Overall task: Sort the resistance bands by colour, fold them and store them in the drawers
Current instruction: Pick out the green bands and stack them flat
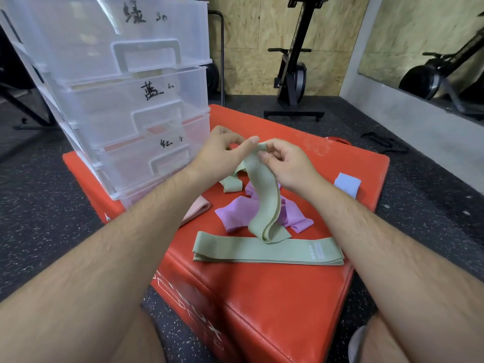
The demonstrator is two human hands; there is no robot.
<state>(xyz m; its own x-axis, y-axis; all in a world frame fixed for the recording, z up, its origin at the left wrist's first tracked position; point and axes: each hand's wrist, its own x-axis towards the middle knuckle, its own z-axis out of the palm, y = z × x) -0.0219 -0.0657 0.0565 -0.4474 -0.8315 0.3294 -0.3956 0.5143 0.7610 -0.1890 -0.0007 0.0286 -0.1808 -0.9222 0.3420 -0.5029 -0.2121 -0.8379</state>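
Observation:
My left hand and my right hand both pinch the top of a pale green band, which hangs down onto the red padded box. A second green band lies flat near the front. A smaller green band lies behind my left wrist. Purple bands lie crumpled under the hanging one. A pink band peeks out beside my left forearm. A folded light blue band rests at the right edge. The clear drawer stack, with handwritten labels, stands at the back left, all drawers closed.
The box sits on speckled black rubber flooring. A black exercise machine stands behind against a chipboard wall. A mirror is at the right. A black strap lies on the floor. My knees are at the bottom edge.

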